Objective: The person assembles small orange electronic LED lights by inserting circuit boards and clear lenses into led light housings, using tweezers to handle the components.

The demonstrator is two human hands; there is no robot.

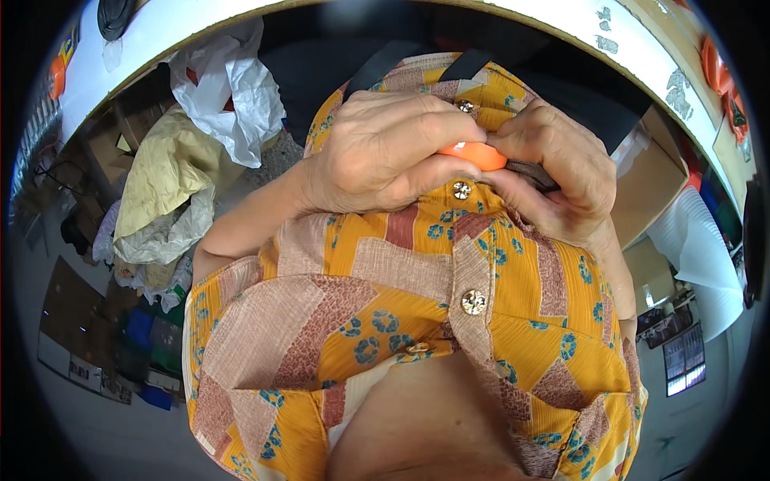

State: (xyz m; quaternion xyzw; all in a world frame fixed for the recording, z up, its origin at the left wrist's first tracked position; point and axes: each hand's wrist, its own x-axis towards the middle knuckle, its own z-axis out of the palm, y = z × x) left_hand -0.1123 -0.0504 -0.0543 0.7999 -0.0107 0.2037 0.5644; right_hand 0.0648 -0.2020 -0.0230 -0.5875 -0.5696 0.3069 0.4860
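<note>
Between my two hands, close in front of the patterned yellow shirt (417, 272), is a small smooth orange piece (477, 155) with a glossy, rounded surface. Its exact kind does not show. My left hand (385, 148) pinches it from the left, fingers bent over its top and thumb below. From the right, my right hand (565, 164) grips its other end between thumb and curled fingers. Some dark brown material (531, 171) shows inside the right hand, beside the orange piece. Fingers hide most of both.
Beyond my hands curves the edge of a white table (513, 28). To the left hang a white plastic bag (228, 100) and a yellowish sack (164, 172). On the right stand an open cardboard box (654, 176) and a white foam sheet (702, 256). Orange pieces (716, 68) lie at the far right.
</note>
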